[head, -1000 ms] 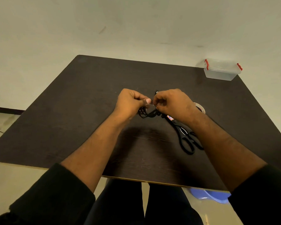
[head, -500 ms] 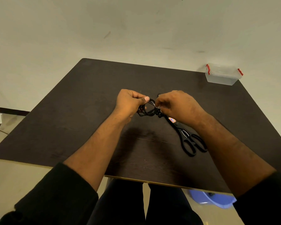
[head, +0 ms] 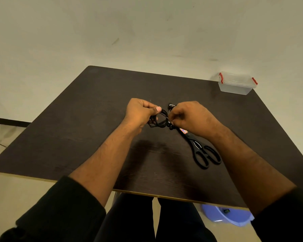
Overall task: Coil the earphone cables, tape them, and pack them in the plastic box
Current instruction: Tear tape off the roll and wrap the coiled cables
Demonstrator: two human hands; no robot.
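- The left hand is gripping the coiled black earphone cable just above the middle of the dark table, with the fingers curled and the thumb pressing on top of the loops
- The right hand is pinching the other side of the same coil with its fingertips, the fingers bent inward toward the left hand
- The cable is hanging as a small bundle of round loops between the two hands, and a few small black ends are dangling below the right fingertips; I cannot tell whether tape is already on it
- A pair of black scissors is lying on the table under the right wrist, with the handles pointing toward the person and a small coloured label near the blades
- The clear plastic box with red clips is standing at the far right corner of the table, well apart from the hands, and its lid is sitting on top
- Both forearms are reaching out from black sleeves, and a blue object is showing on the floor below the near edge of the table
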